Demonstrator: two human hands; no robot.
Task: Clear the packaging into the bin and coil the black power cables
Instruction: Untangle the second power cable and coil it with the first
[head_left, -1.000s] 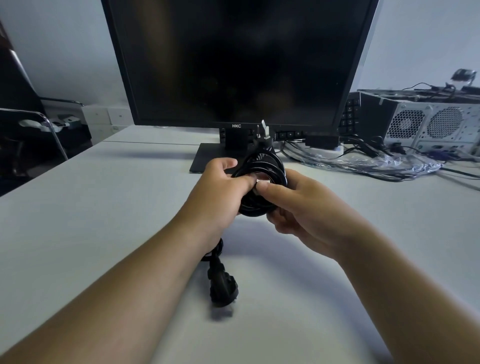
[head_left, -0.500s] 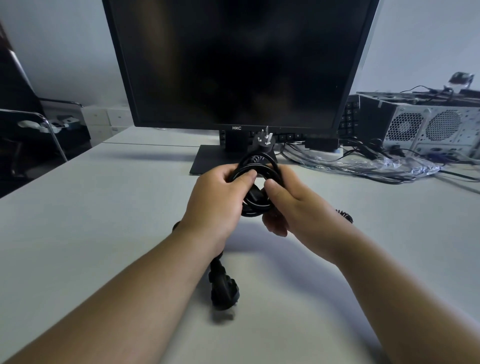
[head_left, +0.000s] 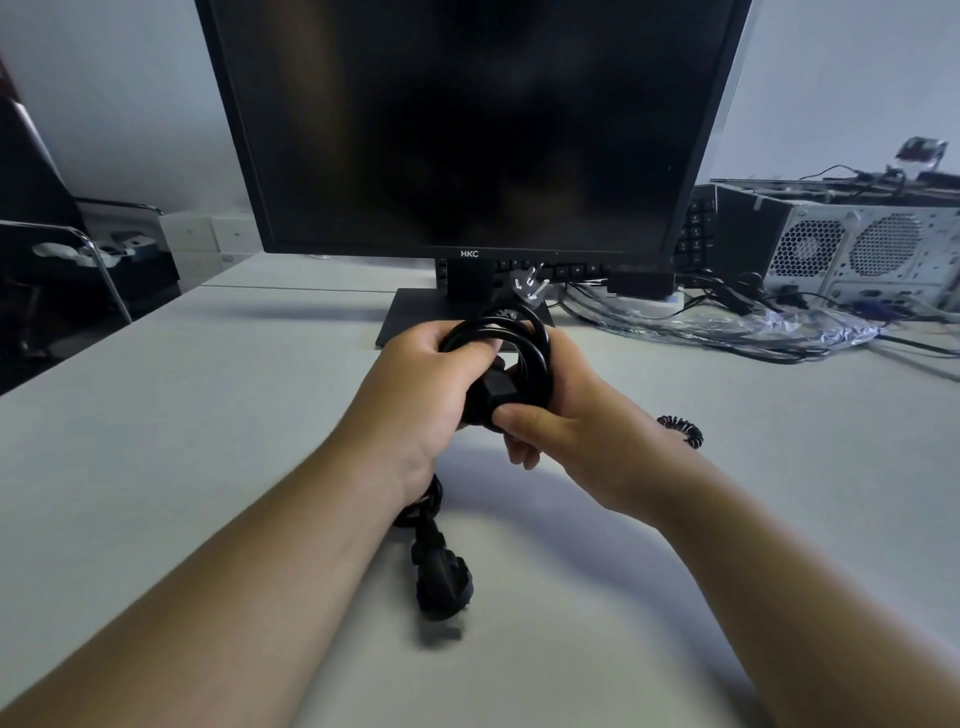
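A pale wall (head_left: 119, 93) backs the white worktop (head_left: 171, 415) — a dark monitor (head_left: 467, 130) stands centre, a chrome-framed chair (head_left: 101, 254) left, a computer tower (head_left: 857, 249) right.

Support: pale grey table (head_left: 208, 441) | centre rear: black monitor base (head_left: 415, 317) | near centre: black power cable (head_left: 441, 577), plug end flat on the top | right: small black spiral tie (head_left: 681, 430), lying apart | right rear: clear plastic packaging (head_left: 753, 325) among loose cables, beside a computer case (head_left: 857, 249)
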